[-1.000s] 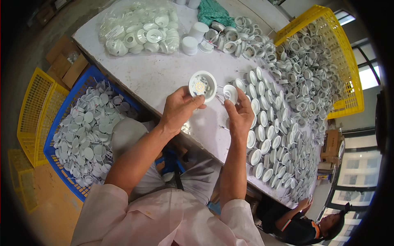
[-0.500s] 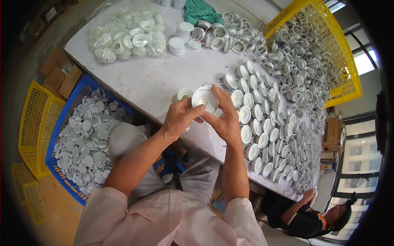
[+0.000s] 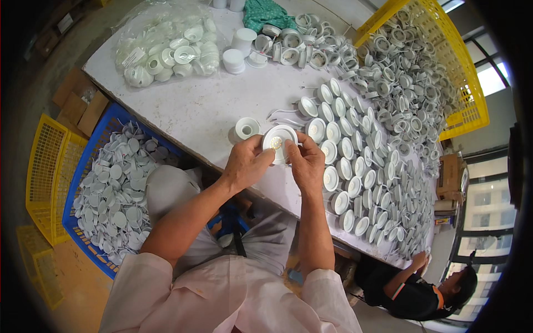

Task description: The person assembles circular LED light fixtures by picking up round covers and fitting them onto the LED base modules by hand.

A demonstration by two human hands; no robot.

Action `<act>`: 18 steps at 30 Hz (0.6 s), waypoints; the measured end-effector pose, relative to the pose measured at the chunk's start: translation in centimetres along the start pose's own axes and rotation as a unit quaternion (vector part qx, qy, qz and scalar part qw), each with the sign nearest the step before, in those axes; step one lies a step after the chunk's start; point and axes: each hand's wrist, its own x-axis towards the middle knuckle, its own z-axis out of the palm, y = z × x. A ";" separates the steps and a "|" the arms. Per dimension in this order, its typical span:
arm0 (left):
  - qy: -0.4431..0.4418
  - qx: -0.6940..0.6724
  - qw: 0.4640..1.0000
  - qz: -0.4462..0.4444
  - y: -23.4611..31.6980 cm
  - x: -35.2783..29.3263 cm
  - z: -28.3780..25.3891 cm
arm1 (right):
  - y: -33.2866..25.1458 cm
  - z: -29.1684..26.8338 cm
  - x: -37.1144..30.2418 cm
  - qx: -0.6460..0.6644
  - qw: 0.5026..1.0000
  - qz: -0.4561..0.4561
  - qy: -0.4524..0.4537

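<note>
I have both hands together above the near edge of the table (image 3: 211, 111), pinching one round white lamp housing (image 3: 278, 140) between them. My left hand (image 3: 248, 164) grips its left rim with thumb and fingers; my right hand (image 3: 305, 161) closes on its right rim. Its face with a yellow centre tilts toward me. One single white housing (image 3: 247, 128) sits on the table just left of it. To the right run rows of finished housings (image 3: 350, 166), too many for me to count. I see one clear bag of white parts (image 3: 166, 47), one green cloth (image 3: 266, 14), one blue crate of white discs (image 3: 111, 188), and one yellow crate of rings (image 3: 438, 66) far right.
</note>
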 end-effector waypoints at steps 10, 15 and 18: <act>-0.003 0.024 1.000 -0.010 0.4 0.0 0.3 | -0.2 0.4 -1.0 -0.045 0.997 -0.003 0.059; -0.032 -0.019 0.999 -0.038 0.0 0.1 0.4 | 0.0 0.1 -1.5 -0.101 0.990 -0.060 0.078; -0.045 -0.053 0.997 -0.044 -0.5 0.2 0.6 | 0.4 -0.2 -1.7 -0.136 0.984 -0.075 0.087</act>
